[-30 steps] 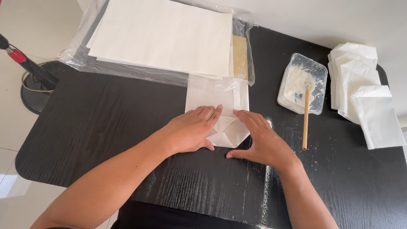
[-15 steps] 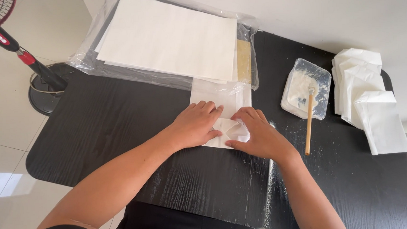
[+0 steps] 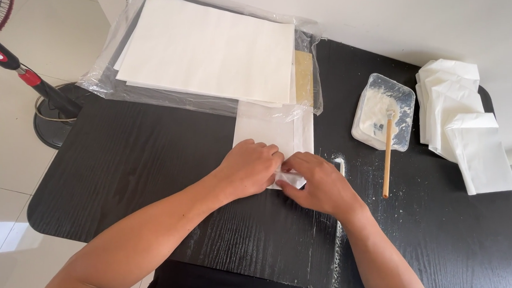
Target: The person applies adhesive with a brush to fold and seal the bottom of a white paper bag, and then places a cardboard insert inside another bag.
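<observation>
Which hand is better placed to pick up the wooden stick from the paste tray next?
Right. The right hand lies nearer the wooden stick leaning in the paste tray; the left hand sits farther off, pressing the folded paper.
</observation>
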